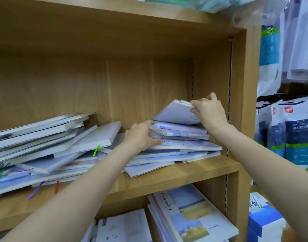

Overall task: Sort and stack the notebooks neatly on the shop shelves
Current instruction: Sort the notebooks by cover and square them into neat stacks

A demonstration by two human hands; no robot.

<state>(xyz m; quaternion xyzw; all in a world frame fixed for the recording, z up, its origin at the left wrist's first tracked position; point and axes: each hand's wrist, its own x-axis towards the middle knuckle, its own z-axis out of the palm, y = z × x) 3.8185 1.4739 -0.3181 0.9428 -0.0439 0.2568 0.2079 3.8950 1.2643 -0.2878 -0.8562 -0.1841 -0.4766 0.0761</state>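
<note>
A loose pile of pale notebooks (181,151) lies at the right end of the wooden shelf (193,170). My right hand (209,110) grips the far edge of the top lilac notebook (176,112) and tilts it up off the pile. My left hand (141,135) has its fingers curled round the left edges of the notebooks just below. A bigger, slanting heap of notebooks (41,145) with coloured ribbon markers fills the left part of the same shelf.
The shelf below holds more notebooks, one with a landscape cover (193,215). The cabinet's side wall (240,102) stands just right of the pile. Packaged goods (289,133) hang on hooks further right. Plastic-wrapped items (219,4) lie on the top shelf.
</note>
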